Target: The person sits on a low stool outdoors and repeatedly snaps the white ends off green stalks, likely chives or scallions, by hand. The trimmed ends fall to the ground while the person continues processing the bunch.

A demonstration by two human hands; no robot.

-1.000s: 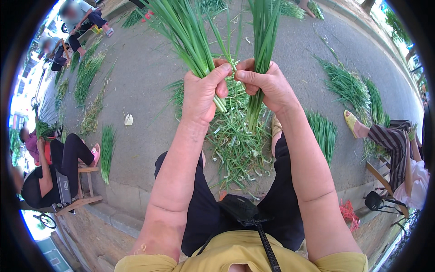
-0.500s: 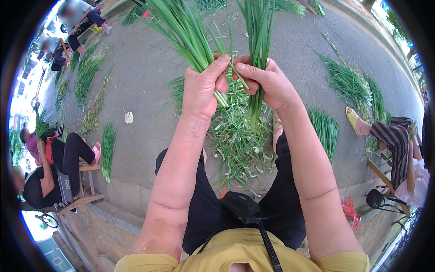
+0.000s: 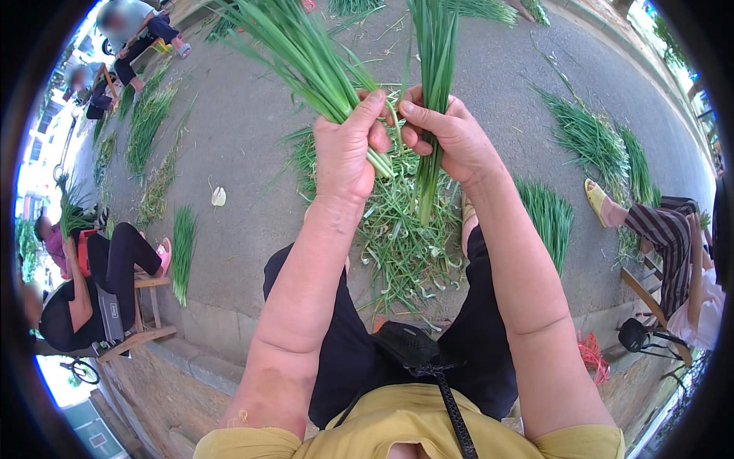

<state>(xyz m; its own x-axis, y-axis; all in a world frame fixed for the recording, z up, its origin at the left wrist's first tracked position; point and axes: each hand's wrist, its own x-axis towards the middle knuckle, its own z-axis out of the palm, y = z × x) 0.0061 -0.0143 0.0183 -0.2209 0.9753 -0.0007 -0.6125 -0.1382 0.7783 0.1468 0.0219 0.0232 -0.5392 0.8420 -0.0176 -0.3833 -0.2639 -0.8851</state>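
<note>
My left hand [image 3: 348,149] grips a thick bundle of long green stalks [image 3: 294,53] that fans up and to the left. My right hand [image 3: 451,138] holds a thinner bunch of the same green stalks [image 3: 436,46] upright, its lower ends hanging below my fist. The two hands touch at the thumbs above my knees. Below them a loose heap of green trimmings [image 3: 401,237] lies on the pavement between my legs.
Rows of bundled green stalks [image 3: 550,218] lie on the grey pavement right and left [image 3: 182,252]. A person in black sits on a wooden stool [image 3: 149,306] at left; another seated person's striped leg and yellow shoe [image 3: 596,197] are at right. A red cord [image 3: 590,356] lies nearby.
Both hands have stayed together and shifted slightly upward. The left bundle has tilted further left, away from the right bunch.
</note>
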